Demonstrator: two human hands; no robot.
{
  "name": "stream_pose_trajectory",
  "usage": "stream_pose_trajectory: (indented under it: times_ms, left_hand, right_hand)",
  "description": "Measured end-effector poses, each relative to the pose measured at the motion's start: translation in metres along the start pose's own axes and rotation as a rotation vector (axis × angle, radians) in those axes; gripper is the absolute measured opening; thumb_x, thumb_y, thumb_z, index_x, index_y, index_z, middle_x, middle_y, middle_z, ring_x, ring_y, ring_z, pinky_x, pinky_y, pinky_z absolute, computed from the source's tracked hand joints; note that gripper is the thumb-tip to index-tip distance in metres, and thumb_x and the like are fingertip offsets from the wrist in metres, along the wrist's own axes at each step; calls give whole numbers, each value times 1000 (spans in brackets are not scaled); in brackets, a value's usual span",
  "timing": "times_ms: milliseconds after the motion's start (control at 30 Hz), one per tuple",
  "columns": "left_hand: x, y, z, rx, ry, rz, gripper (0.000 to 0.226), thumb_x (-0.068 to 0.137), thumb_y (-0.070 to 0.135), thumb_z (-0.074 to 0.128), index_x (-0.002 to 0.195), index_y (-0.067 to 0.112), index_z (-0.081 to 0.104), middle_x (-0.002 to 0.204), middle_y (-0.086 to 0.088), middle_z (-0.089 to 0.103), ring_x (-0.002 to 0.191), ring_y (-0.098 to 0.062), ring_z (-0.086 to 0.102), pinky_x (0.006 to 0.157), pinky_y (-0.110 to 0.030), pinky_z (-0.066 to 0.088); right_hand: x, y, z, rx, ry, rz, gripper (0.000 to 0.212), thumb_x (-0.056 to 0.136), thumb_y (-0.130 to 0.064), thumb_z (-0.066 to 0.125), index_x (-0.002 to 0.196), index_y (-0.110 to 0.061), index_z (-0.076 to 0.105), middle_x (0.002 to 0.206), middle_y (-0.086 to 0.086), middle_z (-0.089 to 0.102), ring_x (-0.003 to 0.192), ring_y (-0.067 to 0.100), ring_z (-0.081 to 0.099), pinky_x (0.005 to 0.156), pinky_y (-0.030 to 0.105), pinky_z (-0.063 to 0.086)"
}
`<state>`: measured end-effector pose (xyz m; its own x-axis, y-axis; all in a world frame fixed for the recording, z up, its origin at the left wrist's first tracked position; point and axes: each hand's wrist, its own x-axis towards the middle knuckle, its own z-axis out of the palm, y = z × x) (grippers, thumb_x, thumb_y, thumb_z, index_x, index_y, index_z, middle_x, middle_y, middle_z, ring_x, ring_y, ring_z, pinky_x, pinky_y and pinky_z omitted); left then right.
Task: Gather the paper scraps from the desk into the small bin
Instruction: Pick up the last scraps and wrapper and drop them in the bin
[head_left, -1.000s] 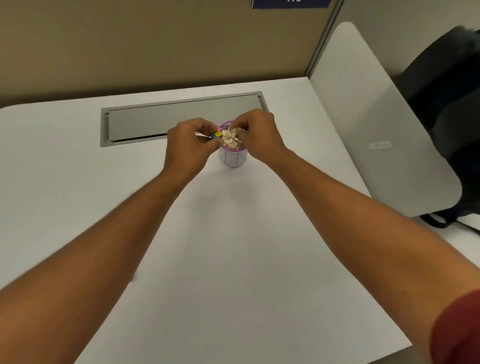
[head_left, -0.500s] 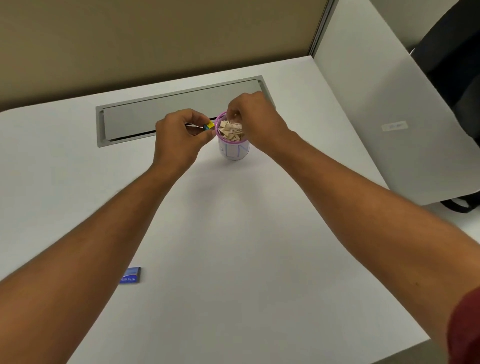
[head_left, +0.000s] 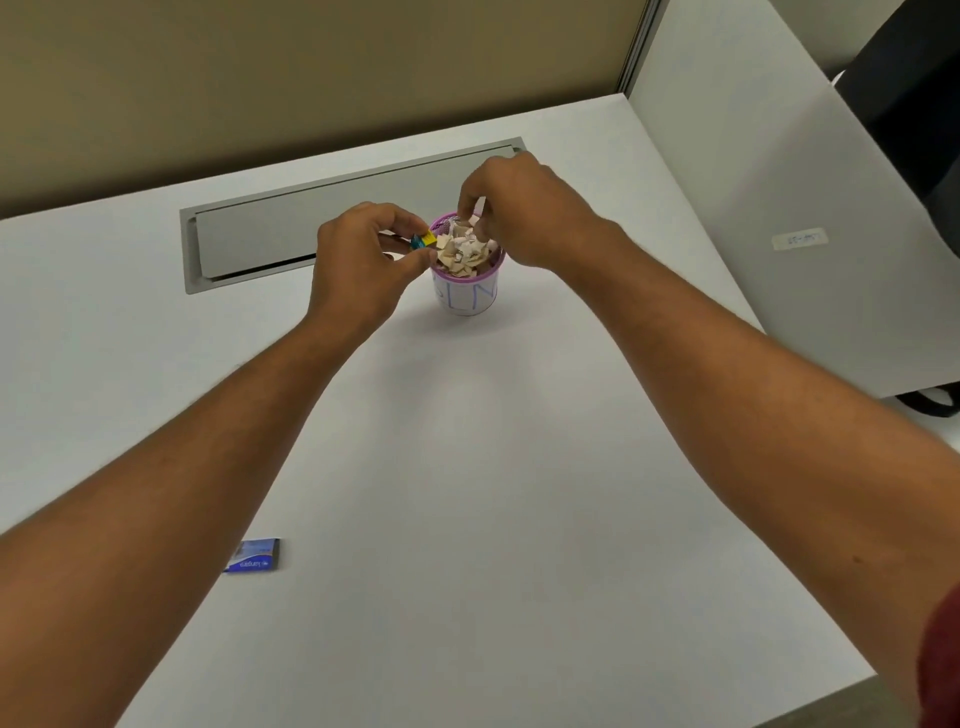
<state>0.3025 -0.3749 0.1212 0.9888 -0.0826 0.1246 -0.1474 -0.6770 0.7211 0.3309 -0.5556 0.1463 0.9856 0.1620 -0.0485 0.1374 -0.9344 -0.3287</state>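
Note:
A small pink mesh bin (head_left: 466, 297) with a white label stands on the white desk, heaped with beige paper scraps (head_left: 460, 253). My left hand (head_left: 363, 265) sits just left of the bin's rim, its fingertips pinched on a small blue and yellow piece (head_left: 423, 240). My right hand (head_left: 524, 213) hovers over the bin's far right side, fingers curled down into the scraps; whether it grips one is hidden.
A grey cable hatch (head_left: 291, 228) is set into the desk behind the bin. A small blue box (head_left: 253, 556) lies near the front left. A tan partition runs along the back, a white panel (head_left: 779, 208) stands at the right, with a dark bag (head_left: 914, 93) beyond.
The view has tilted down, bringing the blue box into sight. Both hands stay at the bin; the right hand has shifted slightly over the bin's far rim.

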Motion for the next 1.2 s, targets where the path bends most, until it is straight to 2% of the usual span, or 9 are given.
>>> stream_pose_trajectory:
  times_ms: [67, 233, 367, 467, 533, 633, 733, 867, 1200]
  left_hand:
    - [1, 0, 3, -7, 5, 5, 29, 86, 20, 83, 111, 8, 78, 114, -8, 76, 95, -19, 75, 88, -30, 62]
    - [6, -2, 11, 0, -2, 36, 28, 84, 19, 84, 110, 10, 78, 112, -6, 76, 94, -16, 75, 76, -7, 50]
    - [12, -1, 16, 131, -49, 142, 33, 85, 26, 84, 115, 12, 77, 115, -7, 75, 97, -17, 72, 81, -21, 55]
    - [18, 0, 20, 325, -118, 235, 36, 89, 35, 79, 120, 18, 76, 124, -5, 74, 113, -22, 63, 91, -38, 50]
    - [21, 0, 23, 451, -143, 275, 37, 92, 40, 75, 123, 20, 76, 126, -4, 73, 124, -26, 55, 96, -46, 42]
    - [25, 0, 25, 537, -168, 278, 38, 94, 43, 71, 124, 20, 76, 126, -3, 73, 130, -27, 47, 97, -47, 36]
    - [25, -1, 26, 604, -191, 294, 39, 97, 45, 66, 125, 20, 75, 128, -3, 73, 129, -27, 47, 95, -47, 37]
    - [22, -8, 28, 667, -193, 353, 35, 103, 43, 56, 123, 21, 76, 125, -1, 74, 127, -28, 47, 90, -45, 37]
    - [20, -12, 22, 667, -278, 413, 43, 108, 42, 42, 126, 18, 73, 133, -2, 70, 129, -25, 47, 100, -47, 36]
  right_hand:
    - [3, -1, 8, -20, 24, 8, 24, 91, -11, 74, 114, -18, 74, 119, 11, 70, 99, 28, 70, 85, 36, 60]
    - [1, -1, 33, 49, 14, 41, 20, 92, -17, 73, 111, -13, 77, 110, 11, 74, 93, 23, 70, 89, 30, 57]
    - [-23, 15, 34, 318, 364, 127, 11, 95, -23, 69, 101, -18, 76, 97, -3, 76, 84, 10, 67, 72, 12, 51]
    - [-54, 23, 53, 418, 610, 226, 8, 94, -20, 62, 95, -19, 70, 87, -6, 71, 78, 10, 64, 70, 25, 55]
    - [-75, 25, 78, 355, 545, 239, 13, 94, -18, 59, 102, -15, 69, 98, 1, 69, 90, 21, 64, 81, 37, 54]
    - [-98, 31, 113, 218, 288, 212, 35, 98, -19, 57, 132, -11, 62, 135, 9, 62, 125, 28, 57, 109, 43, 43]
    - [-107, 38, 135, 80, 105, 203, 54, 104, -31, 48, 154, -13, 39, 164, 7, 34, 154, 25, 26, 127, 47, 17]
    - [-111, 43, 152, -24, 48, 181, 65, 105, -48, 33, 162, -18, 23, 172, 5, 13, 160, 24, 7, 129, 49, 7]
    - [-111, 43, 159, -105, 70, 177, 71, 102, -56, 24, 162, -19, 22, 172, 6, 12, 160, 25, 8, 129, 51, 10]
